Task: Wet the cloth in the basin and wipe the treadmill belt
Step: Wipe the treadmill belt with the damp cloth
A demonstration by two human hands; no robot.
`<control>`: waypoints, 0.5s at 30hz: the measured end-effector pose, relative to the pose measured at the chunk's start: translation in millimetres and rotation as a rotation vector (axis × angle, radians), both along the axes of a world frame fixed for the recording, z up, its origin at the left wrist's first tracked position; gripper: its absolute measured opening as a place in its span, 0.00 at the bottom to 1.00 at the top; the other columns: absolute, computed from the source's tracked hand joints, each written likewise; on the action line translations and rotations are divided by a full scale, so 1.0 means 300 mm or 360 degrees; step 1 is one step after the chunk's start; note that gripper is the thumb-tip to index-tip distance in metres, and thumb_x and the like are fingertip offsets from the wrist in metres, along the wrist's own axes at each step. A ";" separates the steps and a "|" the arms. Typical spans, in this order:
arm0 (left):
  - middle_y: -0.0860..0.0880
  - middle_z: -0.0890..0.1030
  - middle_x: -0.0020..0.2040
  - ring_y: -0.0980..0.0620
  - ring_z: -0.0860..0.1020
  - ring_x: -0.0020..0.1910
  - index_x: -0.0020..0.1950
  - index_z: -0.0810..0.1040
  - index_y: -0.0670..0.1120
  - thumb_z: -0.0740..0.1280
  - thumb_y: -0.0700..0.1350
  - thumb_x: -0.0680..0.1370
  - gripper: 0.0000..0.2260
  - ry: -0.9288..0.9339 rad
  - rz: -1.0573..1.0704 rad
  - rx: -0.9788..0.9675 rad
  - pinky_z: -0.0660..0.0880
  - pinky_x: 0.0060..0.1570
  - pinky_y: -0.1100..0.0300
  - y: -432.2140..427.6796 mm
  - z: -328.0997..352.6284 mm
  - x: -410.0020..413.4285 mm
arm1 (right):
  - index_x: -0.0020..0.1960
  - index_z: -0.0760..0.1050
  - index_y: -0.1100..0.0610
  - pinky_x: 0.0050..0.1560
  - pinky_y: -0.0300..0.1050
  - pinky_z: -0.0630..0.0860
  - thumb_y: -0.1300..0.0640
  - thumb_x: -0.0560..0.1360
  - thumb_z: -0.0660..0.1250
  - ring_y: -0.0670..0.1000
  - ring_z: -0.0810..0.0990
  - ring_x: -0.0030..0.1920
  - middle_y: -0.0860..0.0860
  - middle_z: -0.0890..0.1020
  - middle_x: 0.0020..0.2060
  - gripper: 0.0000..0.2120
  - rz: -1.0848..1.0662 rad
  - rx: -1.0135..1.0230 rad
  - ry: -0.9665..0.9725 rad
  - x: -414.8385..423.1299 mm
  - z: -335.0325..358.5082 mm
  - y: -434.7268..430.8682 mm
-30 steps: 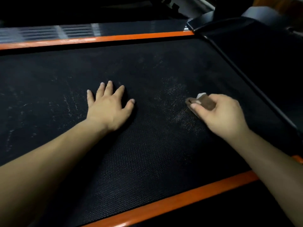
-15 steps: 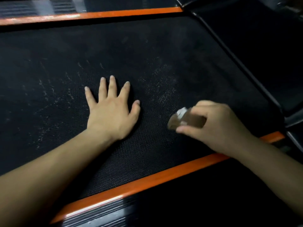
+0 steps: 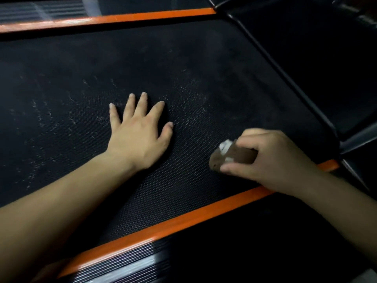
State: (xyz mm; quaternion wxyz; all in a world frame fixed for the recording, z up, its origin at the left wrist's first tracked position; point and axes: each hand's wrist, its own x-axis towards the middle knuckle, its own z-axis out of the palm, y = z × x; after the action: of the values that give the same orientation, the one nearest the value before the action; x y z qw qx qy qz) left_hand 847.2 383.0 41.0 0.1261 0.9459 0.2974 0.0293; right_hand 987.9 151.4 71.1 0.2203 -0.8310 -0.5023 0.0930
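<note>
The black textured treadmill belt (image 3: pixel 183 58) fills most of the view, with pale dusty streaks on its left and middle. My left hand (image 3: pixel 138 137) lies flat on the belt, fingers spread, holding nothing. My right hand (image 3: pixel 271 160) is closed around a small brown cloth (image 3: pixel 232 157) with white patches, folded into a wad and pressed on the belt near the near orange edge. The basin is out of sight.
Orange side strips run along the far edge (image 3: pixel 122 18) and the near edge (image 3: pixel 183 219) of the belt. A ribbed black side rail (image 3: pixel 126 266) lies below the near strip. The dark motor cover (image 3: pixel 316 58) rises at the right.
My right hand has dragged the cloth toward me and leftward across the belt, closer to the near orange strip. My left hand stays flat; the view has shifted down.
</note>
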 end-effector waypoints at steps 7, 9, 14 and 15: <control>0.44 0.49 0.83 0.42 0.43 0.81 0.81 0.55 0.56 0.49 0.64 0.81 0.29 0.0036 0.0085 0.0014 0.37 0.77 0.40 0.061 -0.018 0.101 | 0.36 0.77 0.53 0.37 0.45 0.71 0.41 0.67 0.74 0.49 0.77 0.37 0.46 0.76 0.35 0.15 -0.0472 0.0197 -0.0195 0.084 -0.017 0.068; 0.45 0.49 0.83 0.43 0.43 0.81 0.81 0.55 0.56 0.48 0.64 0.81 0.29 0.0018 0.0092 0.0039 0.37 0.77 0.41 0.053 -0.028 0.098 | 0.35 0.76 0.53 0.36 0.45 0.72 0.40 0.66 0.74 0.47 0.76 0.36 0.47 0.75 0.35 0.17 -0.0289 0.0151 -0.0093 0.007 -0.029 0.070; 0.45 0.48 0.83 0.43 0.41 0.81 0.81 0.53 0.56 0.47 0.65 0.81 0.30 0.0048 0.0089 0.0044 0.37 0.77 0.40 0.058 -0.026 0.095 | 0.39 0.77 0.55 0.39 0.51 0.77 0.38 0.68 0.71 0.55 0.80 0.39 0.50 0.79 0.36 0.20 -0.0630 0.0212 -0.0215 0.210 -0.030 0.185; 0.45 0.48 0.83 0.43 0.41 0.81 0.81 0.53 0.56 0.47 0.65 0.81 0.30 0.0053 0.0084 0.0045 0.37 0.77 0.40 0.055 -0.027 0.095 | 0.41 0.78 0.55 0.41 0.51 0.78 0.38 0.68 0.71 0.55 0.81 0.40 0.50 0.81 0.36 0.19 -0.0767 0.0238 -0.0185 0.254 -0.026 0.221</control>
State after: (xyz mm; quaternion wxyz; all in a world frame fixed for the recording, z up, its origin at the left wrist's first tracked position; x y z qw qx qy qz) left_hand 875.8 399.7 32.9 0.1070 0.9398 0.3239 0.0209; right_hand 1063.9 217.6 63.2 0.2678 -0.9120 -0.3071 -0.0477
